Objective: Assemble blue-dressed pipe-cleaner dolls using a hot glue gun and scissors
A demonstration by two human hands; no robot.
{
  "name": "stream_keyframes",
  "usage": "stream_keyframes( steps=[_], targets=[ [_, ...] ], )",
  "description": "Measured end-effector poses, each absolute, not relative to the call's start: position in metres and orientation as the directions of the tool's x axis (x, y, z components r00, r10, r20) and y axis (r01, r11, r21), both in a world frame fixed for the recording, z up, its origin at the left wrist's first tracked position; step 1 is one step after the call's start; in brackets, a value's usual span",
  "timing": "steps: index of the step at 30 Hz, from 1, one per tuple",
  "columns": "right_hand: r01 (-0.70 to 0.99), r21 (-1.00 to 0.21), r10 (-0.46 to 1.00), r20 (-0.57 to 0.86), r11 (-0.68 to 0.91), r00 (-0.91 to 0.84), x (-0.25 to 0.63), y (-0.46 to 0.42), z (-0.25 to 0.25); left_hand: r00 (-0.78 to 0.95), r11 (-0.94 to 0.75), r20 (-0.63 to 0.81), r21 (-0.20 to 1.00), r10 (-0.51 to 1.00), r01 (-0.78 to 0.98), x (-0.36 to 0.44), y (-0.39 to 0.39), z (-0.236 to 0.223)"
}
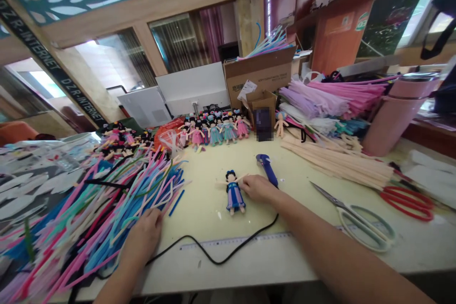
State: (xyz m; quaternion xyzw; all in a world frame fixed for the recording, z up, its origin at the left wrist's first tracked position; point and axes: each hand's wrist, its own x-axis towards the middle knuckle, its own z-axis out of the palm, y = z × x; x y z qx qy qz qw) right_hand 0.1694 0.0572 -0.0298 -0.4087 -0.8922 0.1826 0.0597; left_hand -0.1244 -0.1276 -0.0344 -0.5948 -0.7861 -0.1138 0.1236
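A small pipe-cleaner doll [234,198] with black hair and a blue and lilac dress lies face up on the table, arms spread. My right hand [257,189] has its fingers closed at the doll's arm on the right side. At the near edge of a big heap of coloured pipe cleaners [131,199] rests my left hand [145,230], its fingers curled; what they hold is hidden. A short blue pipe-cleaner piece [176,203] lies just beyond it. The purple hot glue gun [266,169] lies beyond my right hand.
A black cord [217,262] loops over a ruler [235,241] in front. White-handled scissors [356,223] and red-handled scissors [408,202] lie right, near beige pipe cleaners [338,161] and a pink bottle [395,116]. Finished dolls [215,130] stand behind, beside a cardboard box [261,76].
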Motion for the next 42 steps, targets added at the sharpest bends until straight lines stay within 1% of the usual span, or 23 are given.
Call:
stream_keyframes(
  steps=[2, 8, 14, 17, 20, 23, 27, 30, 33, 35, 42],
  targets=[
    [0.71, -0.372, 0.752, -0.046, 0.598, -0.658, 0.169, 0.058, -0.031, -0.266, 0.264, 0.337, 0.054, 0.903, 0.963, -0.13, -0.128, -0.037],
    [0.707, -0.372, 0.745, -0.058, 0.602, -0.665, 0.168, 0.061, -0.037, -0.355, 0.321, 0.308, 0.158, 0.883, 0.934, -0.127, -0.13, -0.032],
    [0.715, -0.371, 0.754, -0.059, 0.592, -0.655, 0.167, 0.063, -0.041, -0.339, 0.27, 0.329, 0.238, 0.881, 0.933, -0.118, -0.132, -0.026],
    [0.718, -0.374, 0.756, -0.064, 0.587, -0.652, 0.168, 0.062, -0.039, -0.311, 0.231, 0.317, 0.265, 0.896, 0.936, -0.117, -0.131, -0.028],
    [0.718, -0.376, 0.756, -0.068, 0.585, -0.651, 0.168, 0.061, -0.037, -0.297, 0.221, 0.302, 0.263, 0.906, 0.939, -0.117, -0.128, -0.032],
    [0.721, -0.374, 0.759, -0.067, 0.583, -0.648, 0.167, 0.06, -0.034, -0.309, 0.229, 0.328, 0.262, 0.893, 0.938, -0.117, -0.125, -0.039],
    [0.712, -0.373, 0.75, -0.063, 0.595, -0.659, 0.166, 0.059, -0.029, -0.335, 0.24, 0.466, 0.251, 0.819, 0.938, -0.116, -0.121, -0.052],
    [0.702, -0.375, 0.737, -0.07, 0.605, -0.673, 0.166, 0.059, -0.025, -0.291, 0.213, 0.524, 0.205, 0.801, 0.955, -0.114, -0.12, -0.057],
    [0.697, -0.38, 0.73, -0.076, 0.609, -0.679, 0.167, 0.059, -0.022, -0.251, 0.198, 0.53, 0.155, 0.81, 0.968, -0.113, -0.12, -0.057],
    [0.697, -0.382, 0.73, -0.08, 0.607, -0.679, 0.168, 0.059, -0.022, -0.253, 0.209, 0.521, 0.144, 0.815, 0.967, -0.114, -0.119, -0.057],
    [0.709, -0.377, 0.737, -0.095, 0.595, -0.669, 0.167, 0.06, -0.024, -0.312, 0.249, 0.47, 0.192, 0.826, 0.949, -0.118, -0.118, -0.059]
  ],
)
